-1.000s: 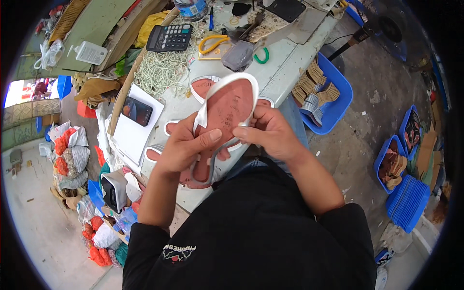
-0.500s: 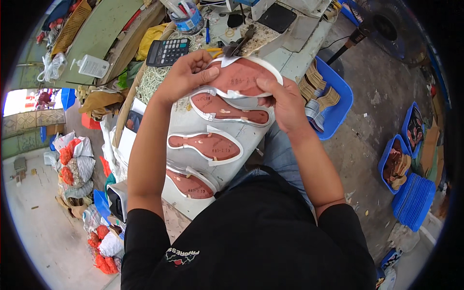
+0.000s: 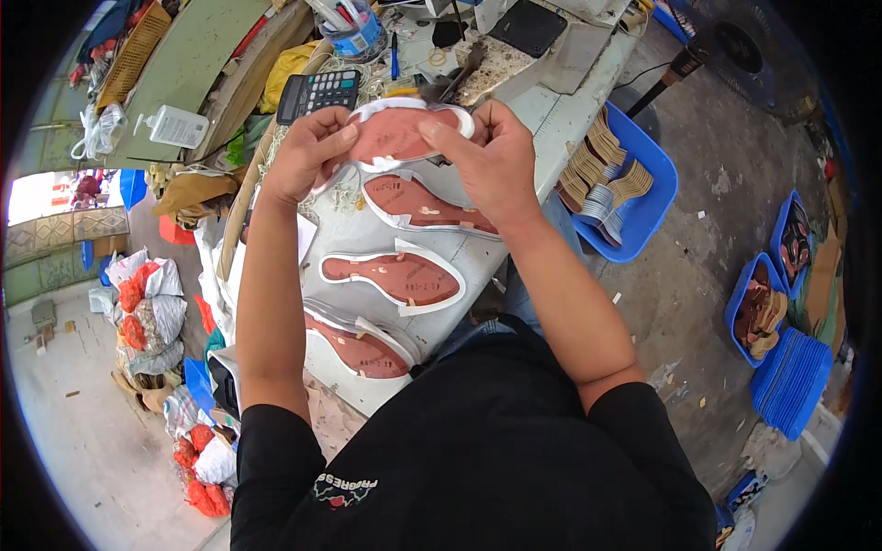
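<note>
Above the workbench (image 3: 556, 124), both my hands hold a shoe insole (image 3: 395, 138) with a reddish-brown underside and a raised white rim. My left hand (image 3: 310, 154) pinches its left end between thumb and fingers. At the other end my right hand (image 3: 496, 165) grips it, the thumb pressed on the brown face and the fingers mostly hidden. Three similar insoles lie brown side up on the bench: one (image 3: 413, 200) just below the held piece, one (image 3: 395, 277) in the middle, and one (image 3: 363, 347) closest to my body. Small pale tabs stick to their faces.
A calculator (image 3: 319, 94), a jar of pens (image 3: 356, 44) and a dark metal tool (image 3: 459, 78) sit at the bench's far side. Right of the bench stands a blue basket (image 3: 657, 197) of stacked tan pieces. Blue trays (image 3: 790, 381) and a fan (image 3: 735, 55) are farther right.
Both hands have moved left with the insole, which is now tilted differently. My right hand covers part of the insole lying below. The lying insoles stay in place.
</note>
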`<action>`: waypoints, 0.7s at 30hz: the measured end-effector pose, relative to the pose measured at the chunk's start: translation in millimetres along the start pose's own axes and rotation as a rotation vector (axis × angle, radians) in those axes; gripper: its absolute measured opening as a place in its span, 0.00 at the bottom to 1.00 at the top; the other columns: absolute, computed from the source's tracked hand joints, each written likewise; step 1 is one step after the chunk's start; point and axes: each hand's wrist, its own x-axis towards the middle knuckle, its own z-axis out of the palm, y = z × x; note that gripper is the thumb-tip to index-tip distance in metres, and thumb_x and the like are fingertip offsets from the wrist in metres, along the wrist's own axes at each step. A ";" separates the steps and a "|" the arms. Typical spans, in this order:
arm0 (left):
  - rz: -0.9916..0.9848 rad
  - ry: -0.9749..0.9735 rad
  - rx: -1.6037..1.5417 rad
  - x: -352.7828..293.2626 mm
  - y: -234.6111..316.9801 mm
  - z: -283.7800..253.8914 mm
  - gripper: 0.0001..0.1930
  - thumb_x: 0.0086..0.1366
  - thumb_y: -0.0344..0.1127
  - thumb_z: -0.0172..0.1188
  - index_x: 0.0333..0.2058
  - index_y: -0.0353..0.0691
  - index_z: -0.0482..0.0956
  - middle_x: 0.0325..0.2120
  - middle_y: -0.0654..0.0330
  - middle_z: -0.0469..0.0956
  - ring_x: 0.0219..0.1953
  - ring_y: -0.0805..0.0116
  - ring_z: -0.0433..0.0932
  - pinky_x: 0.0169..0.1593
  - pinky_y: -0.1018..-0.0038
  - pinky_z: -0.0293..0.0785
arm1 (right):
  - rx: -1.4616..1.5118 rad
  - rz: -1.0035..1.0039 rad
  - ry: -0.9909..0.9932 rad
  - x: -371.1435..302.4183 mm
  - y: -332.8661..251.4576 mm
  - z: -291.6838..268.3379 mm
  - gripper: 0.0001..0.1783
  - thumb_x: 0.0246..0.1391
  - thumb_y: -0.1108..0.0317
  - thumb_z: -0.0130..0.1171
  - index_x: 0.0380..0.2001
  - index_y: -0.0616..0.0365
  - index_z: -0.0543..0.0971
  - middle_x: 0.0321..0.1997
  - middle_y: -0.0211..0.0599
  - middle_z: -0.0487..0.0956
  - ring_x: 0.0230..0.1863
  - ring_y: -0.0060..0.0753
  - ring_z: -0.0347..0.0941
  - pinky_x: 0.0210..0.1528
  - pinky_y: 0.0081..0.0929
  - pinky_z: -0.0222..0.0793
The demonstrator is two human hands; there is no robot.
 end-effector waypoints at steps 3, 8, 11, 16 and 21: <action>0.041 0.050 -0.139 -15.3 -15.4 6.0 0.11 0.71 0.37 0.69 0.43 0.36 0.82 0.29 0.71 0.79 0.23 0.86 0.70 0.26 0.88 0.60 | -0.060 -0.021 0.073 -0.7 -4.0 7.9 0.31 0.46 0.55 0.82 0.18 0.55 0.66 0.18 0.22 0.68 0.22 0.18 0.58 0.23 0.27 0.58; 0.054 0.119 -0.245 -40.0 -27.9 33.3 0.08 0.72 0.34 0.67 0.43 0.36 0.82 0.32 0.66 0.84 0.34 0.81 0.80 0.40 0.83 0.72 | -0.063 -0.027 0.097 -0.5 -9.4 7.8 0.30 0.45 0.57 0.81 0.16 0.55 0.65 0.16 0.22 0.65 0.21 0.19 0.57 0.23 0.28 0.58; 0.029 0.157 -0.257 -55.9 -31.0 54.2 0.08 0.72 0.34 0.67 0.43 0.36 0.82 0.33 0.66 0.85 0.34 0.80 0.80 0.42 0.81 0.73 | -0.082 -0.023 0.084 0.3 -7.1 5.5 0.30 0.45 0.58 0.80 0.15 0.55 0.65 0.16 0.22 0.65 0.21 0.18 0.58 0.22 0.27 0.57; 0.018 0.223 -0.320 -70.6 -30.7 92.2 0.09 0.71 0.33 0.68 0.45 0.36 0.83 0.31 0.67 0.85 0.32 0.80 0.80 0.42 0.80 0.74 | -0.009 0.001 0.042 2.8 -6.2 3.5 0.26 0.53 0.63 0.79 0.19 0.49 0.67 0.20 0.16 0.67 0.22 0.09 0.57 0.23 0.18 0.52; 0.019 0.157 -0.396 -74.3 -24.2 131.9 0.12 0.71 0.34 0.68 0.49 0.34 0.82 0.38 0.62 0.87 0.37 0.76 0.83 0.44 0.77 0.78 | 0.226 0.052 -0.026 3.0 -2.1 -3.8 0.24 0.52 0.61 0.78 0.18 0.53 0.69 0.19 0.18 0.67 0.22 0.11 0.59 0.23 0.20 0.55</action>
